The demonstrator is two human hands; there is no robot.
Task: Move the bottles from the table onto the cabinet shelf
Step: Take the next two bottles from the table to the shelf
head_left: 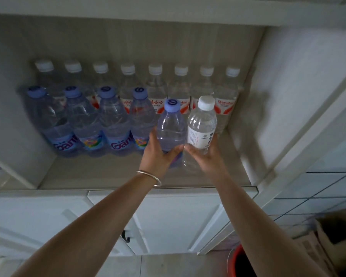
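My left hand (pixel 160 154) grips a clear bottle with a blue cap (pixel 171 126) low on its body. My right hand (pixel 206 154) grips a clear bottle with a white cap and white label (pixel 202 122) beside it. Both bottles stand upright over the cabinet shelf (pixel 108 172), at the right end of the front row. Whether their bases touch the shelf is hidden by my hands. Several blue-capped bottles (pixel 84 120) fill the front row to the left. Several white-capped bottles with red labels (pixel 156 86) line the back.
The open cabinet door (pixel 300 116) stands at the right. White lower cabinet doors (pixel 168 222) sit below the shelf. A red bucket (pixel 240 262) and a brown cardboard box (pixel 332 236) are on the tiled floor at the lower right.
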